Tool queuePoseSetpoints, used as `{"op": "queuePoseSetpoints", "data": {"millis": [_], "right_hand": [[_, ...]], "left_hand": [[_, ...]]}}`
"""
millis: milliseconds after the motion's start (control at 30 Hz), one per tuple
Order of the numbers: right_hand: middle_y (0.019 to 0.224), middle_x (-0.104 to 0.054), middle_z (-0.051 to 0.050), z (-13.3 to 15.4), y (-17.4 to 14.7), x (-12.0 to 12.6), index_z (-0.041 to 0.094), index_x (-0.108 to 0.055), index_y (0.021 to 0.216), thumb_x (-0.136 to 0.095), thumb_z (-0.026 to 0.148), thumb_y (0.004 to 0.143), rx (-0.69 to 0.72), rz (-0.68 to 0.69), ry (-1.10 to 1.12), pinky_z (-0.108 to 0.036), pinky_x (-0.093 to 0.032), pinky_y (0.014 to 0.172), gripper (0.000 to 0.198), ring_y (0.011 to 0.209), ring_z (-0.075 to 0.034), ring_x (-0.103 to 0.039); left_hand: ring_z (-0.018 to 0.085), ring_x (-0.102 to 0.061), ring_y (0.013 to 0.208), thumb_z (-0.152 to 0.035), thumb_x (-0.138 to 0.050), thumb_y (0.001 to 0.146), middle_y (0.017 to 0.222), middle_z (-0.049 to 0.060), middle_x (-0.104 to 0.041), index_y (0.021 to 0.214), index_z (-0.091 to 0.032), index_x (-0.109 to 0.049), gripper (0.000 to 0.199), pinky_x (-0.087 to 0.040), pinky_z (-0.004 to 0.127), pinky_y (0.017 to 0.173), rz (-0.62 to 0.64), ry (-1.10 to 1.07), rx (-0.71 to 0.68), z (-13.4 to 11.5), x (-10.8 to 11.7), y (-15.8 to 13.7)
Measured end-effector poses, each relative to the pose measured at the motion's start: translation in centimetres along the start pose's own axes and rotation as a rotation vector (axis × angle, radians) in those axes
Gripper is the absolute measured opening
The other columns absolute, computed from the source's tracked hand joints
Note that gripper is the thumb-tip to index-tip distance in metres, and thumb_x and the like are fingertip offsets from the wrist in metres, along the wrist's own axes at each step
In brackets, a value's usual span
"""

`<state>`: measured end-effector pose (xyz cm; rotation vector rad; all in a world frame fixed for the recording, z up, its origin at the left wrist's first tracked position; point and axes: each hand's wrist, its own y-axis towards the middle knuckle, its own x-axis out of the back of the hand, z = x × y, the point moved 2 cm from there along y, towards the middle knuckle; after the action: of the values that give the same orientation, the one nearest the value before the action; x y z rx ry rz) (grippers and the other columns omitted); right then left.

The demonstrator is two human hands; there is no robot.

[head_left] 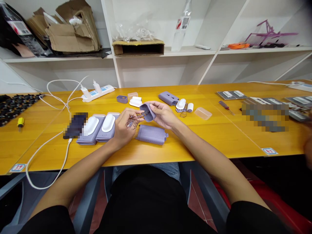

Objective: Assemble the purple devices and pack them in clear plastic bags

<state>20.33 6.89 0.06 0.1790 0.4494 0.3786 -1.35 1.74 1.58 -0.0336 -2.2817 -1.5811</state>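
My left hand [125,126] pinches a coiled wire spring [133,122], one end of which reaches into the mouth of a small purple plastic cup-shaped part [151,117]. That part is gripped from the right by my right hand [163,113], thumb on its rim. Just below, a ribbed purple housing [152,135] lies on the table. To the left of my left hand stand two purple boxes [86,139] with white oval tops [108,123]. Behind my hands are a purple ring-like piece [122,99] and a white part [135,101].
Beyond my right hand lie another purple housing [168,98], a white oval piece [180,104], a second spring [184,112] and a clear lid [203,113]. A power strip [98,93] trails white cables at left. A screwdriver [225,106] lies right. Shelves [190,51] stand behind.
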Motion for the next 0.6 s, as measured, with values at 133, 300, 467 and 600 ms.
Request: {"op": "queuePoseSetpoints", "data": {"millis": [133, 300, 467, 600], "right_hand": [[0.114, -0.089, -0.004, 0.15, -0.05, 0.1, 0.026, -0.088, 0.117, -0.107, 0.05, 0.083, 0.004, -0.014, 0.024, -0.027, -0.067, 0.089, 0.046, 0.097, -0.016, -0.079], [0.112, -0.089, -0.003, 0.07, -0.08, 0.0, 0.026, -0.088, 0.117, -0.109, 0.051, 0.081, 0.01, -0.001, 0.037, -0.026, -0.066, 0.09, 0.048, 0.096, -0.015, -0.078], [0.118, -0.088, -0.005, -0.02, -0.15, 0.07, 0.026, -0.086, 0.12, -0.107, 0.051, 0.084, 0.01, 0.001, 0.011, -0.03, -0.067, 0.092, 0.049, 0.1, -0.017, -0.078], [0.12, -0.088, -0.005, 0.19, -0.26, -0.02, 0.026, -0.085, 0.121, -0.107, 0.053, 0.084, 0.018, 0.005, 0.001, -0.029, -0.067, 0.091, 0.051, 0.1, -0.017, -0.078]], "left_hand": [[0.025, -0.088, 0.113, -0.02, -0.08, 0.11, 0.104, 0.005, -0.077, 0.103, -0.024, -0.06, 0.022, -0.071, 0.033, 0.085, 0.02, -0.016, -0.016, 0.02, -0.01, 0.02], [0.025, -0.088, 0.113, -0.014, -0.076, 0.111, 0.103, 0.004, -0.074, 0.103, -0.024, -0.06, 0.02, -0.072, 0.032, 0.086, 0.013, -0.038, -0.022, 0.16, -0.1, 0.01], [0.025, -0.088, 0.113, -0.018, -0.077, 0.111, 0.105, 0.006, -0.077, 0.103, -0.024, -0.061, 0.019, -0.071, 0.035, 0.087, 0.021, -0.024, -0.008, 0.42, -0.12, -0.2], [0.026, -0.087, 0.111, -0.026, -0.079, 0.111, 0.103, 0.006, -0.077, 0.1, -0.024, -0.06, 0.022, -0.071, 0.036, 0.086, 0.042, -0.016, 0.032, 0.54, -0.07, -0.32]]}}
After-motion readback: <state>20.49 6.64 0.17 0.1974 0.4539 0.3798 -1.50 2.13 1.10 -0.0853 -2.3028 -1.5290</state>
